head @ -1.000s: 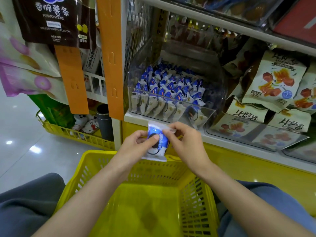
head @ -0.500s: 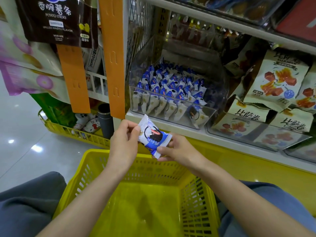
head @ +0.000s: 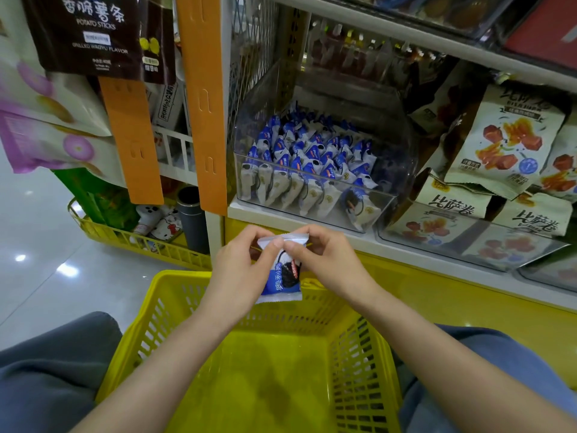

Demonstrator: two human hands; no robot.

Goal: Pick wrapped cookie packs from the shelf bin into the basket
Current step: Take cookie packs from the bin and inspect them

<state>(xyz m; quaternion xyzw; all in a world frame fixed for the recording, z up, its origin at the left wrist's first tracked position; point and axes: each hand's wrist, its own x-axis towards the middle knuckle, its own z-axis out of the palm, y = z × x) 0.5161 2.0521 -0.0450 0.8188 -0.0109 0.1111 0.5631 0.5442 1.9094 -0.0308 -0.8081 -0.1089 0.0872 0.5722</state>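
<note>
One big shelf (head: 406, 246) stands in front of you. Your yellow basket (head: 131, 332) sits below it, between your legs. On the shelf, a clear bin (head: 393, 170) is full of blue and white cookie packs (head: 306, 170). Both your arms reach forward over the basket, and your hands meet just under the shelf edge. Your left hand (head: 240, 276) and right hand (head: 327, 264) are close together, thumbs almost touching. Each one pinches the top edge of a single pack (head: 282, 281). It hangs upright above the basket's far rim, not inside.
</note>
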